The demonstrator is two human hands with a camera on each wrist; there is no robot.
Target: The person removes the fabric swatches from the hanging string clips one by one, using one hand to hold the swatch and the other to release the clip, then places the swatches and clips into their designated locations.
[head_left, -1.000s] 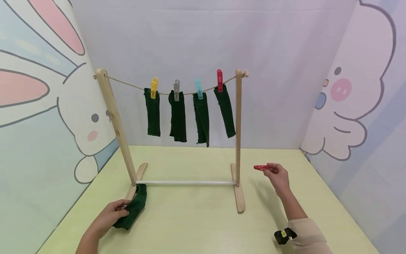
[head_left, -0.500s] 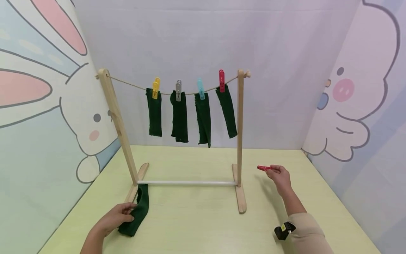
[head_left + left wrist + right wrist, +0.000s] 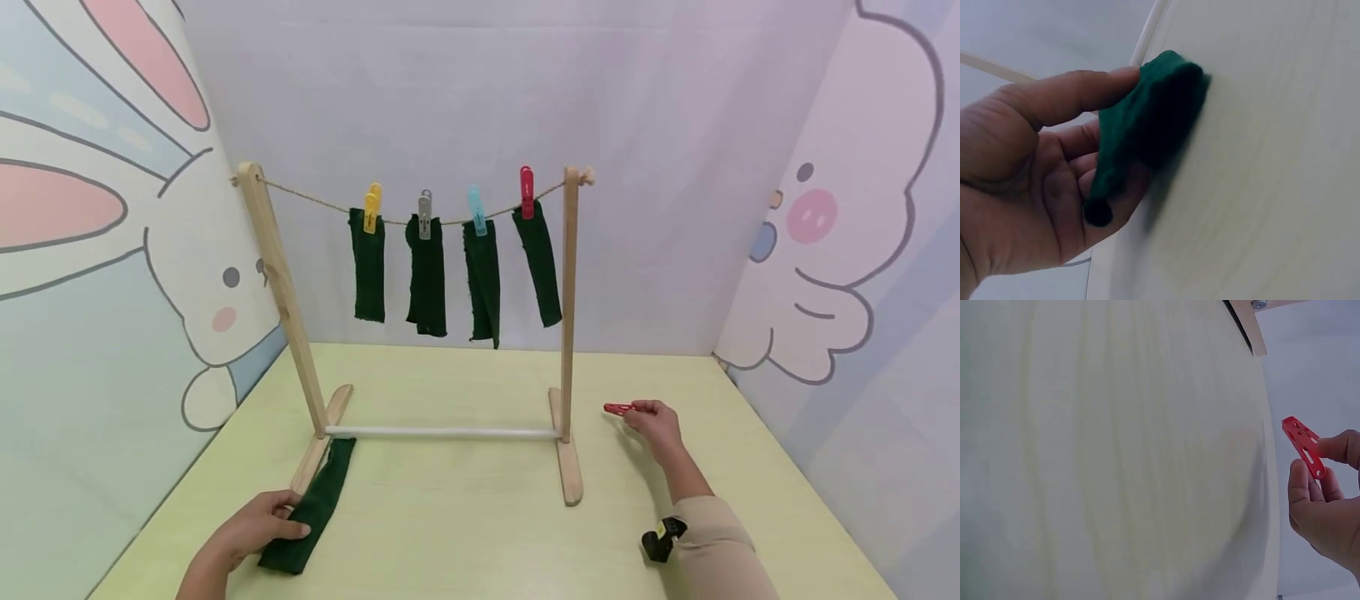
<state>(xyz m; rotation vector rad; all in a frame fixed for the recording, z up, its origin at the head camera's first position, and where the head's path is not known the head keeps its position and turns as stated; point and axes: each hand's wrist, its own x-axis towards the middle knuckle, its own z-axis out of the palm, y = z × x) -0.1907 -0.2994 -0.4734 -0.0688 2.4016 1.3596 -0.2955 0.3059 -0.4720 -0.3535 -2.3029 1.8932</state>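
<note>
A: Cartoon rabbit walls enclose a pale green table (image 3: 480, 517). Head view: a wooden rack (image 3: 567, 333) carries a string with 4 dark green strips (image 3: 427, 271), each under 1 peg: yellow, grey, blue, red.

B: Hands?

A: The left hand (image 3: 251, 529) pinches a 5th green strip (image 3: 311, 512) at the near left, beside the rack's left foot. Since 1 second ago, that strip has gone from bunched to lying straighter, flat on the table. The right hand (image 3: 656, 421), right of the rack, has dropped slightly lower with a red clothespin (image 3: 618, 408).

B: Left wrist view?

A: Thumb (image 3: 1066, 94) over, fingers under, clamped on the strip's end against the table.

B: Right wrist view?

A: Thumb (image 3: 1300, 484) and forefinger pinch the clothespin's tail just above the table.

B: Reading?

A: My judgement: the strip is smoothed but not lifted; pegging has not begun.
</note>
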